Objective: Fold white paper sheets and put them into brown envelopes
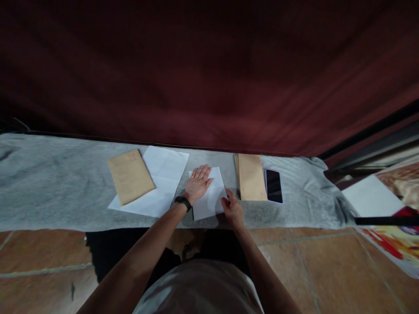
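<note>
A white sheet of paper [212, 198], which looks folded, lies on the grey cloth in front of me. My left hand [198, 183] rests flat on its upper left part, fingers stretched out, with a black band on the wrist. At the sheet's right edge, my right hand [233, 210] has its fingers curled, thumb and forefinger closed at the paper's border. Right of that hand is a small stack of brown envelopes [252, 178]. Another brown envelope [131, 176] lies to the left, partly covering larger white paper [165, 174].
A phone [274, 186] with a dark screen lies beside the stacked envelopes. The grey cloth [65, 187] covers a long, narrow surface. A dark red curtain [209, 87] hangs behind it. At far right is a printed poster [397, 235] with a dark bar across it.
</note>
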The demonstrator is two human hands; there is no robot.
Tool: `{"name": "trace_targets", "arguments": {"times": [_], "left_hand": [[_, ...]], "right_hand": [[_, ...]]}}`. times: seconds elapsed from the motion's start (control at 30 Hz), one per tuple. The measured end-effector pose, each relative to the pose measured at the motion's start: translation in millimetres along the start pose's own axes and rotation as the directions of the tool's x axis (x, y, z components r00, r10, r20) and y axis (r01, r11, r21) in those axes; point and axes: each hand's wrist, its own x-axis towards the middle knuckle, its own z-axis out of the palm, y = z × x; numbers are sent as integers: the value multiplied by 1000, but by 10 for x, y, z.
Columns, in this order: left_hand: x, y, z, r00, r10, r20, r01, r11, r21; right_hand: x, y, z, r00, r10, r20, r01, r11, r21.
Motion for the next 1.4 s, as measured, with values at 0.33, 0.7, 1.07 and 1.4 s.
{"name": "trace_targets", "arguments": {"times": [0.33, 0.7, 1.07, 1.4], "left_hand": [[-708, 239, -63, 992, 124, -6, -124, 991, -49], [-1436, 367, -230, 987, 162, 16, -157, 973, -170], [-1407, 121, -429, 995, 4, -96, -46, 897, -441], [-1047, 429, -894, 754, -589, 291, 121, -311, -943]], "right_hand": [[-22, -18, -9, 999, -32, -20, 32, 999, -18], [16, 50, -28, 999, 41, 8, -41, 958, 283], [-206, -132, -211, 950, 192, 246, -312, 625, 715], [-108, -346, -651, 981, 172, -89, -36, 614, 789]]}}
